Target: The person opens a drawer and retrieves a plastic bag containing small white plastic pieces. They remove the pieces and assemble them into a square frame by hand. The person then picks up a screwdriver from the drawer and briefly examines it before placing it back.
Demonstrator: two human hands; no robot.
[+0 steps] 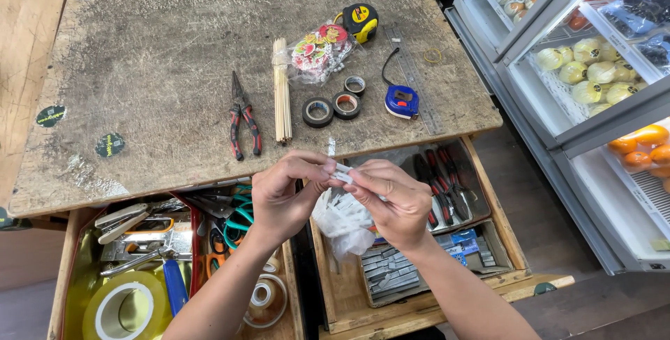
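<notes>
**White strips pinched between two hands above open drawers**

Head view: A small white strip (342, 170) is pinched between the fingertips of the left hand (283, 197) and the right hand (391, 200), both grips closed on it, just in front of the tabletop (153, 68) edge. A crumpled clear plastic bag (342, 225) of similar white strips hangs below the hands, over the open right drawer (419, 270). The bag appears only loosely supported, so it is judged that strips could spill into the drawer among the grey staple bars (391, 270) if the hold slackens; the thin strip itself could slip from the fingertips. The worn, scratched wooden tabletop carries red-handled pliers (243, 118), a bundle of pale bamboo skewers (281, 92), three rolls of black tape (333, 103), a blue tape measure (402, 101) and a yellow tape measure (360, 20). A glossy yellowish roll of packing tape (125, 308) lies in the left drawer (70, 270).
</notes>
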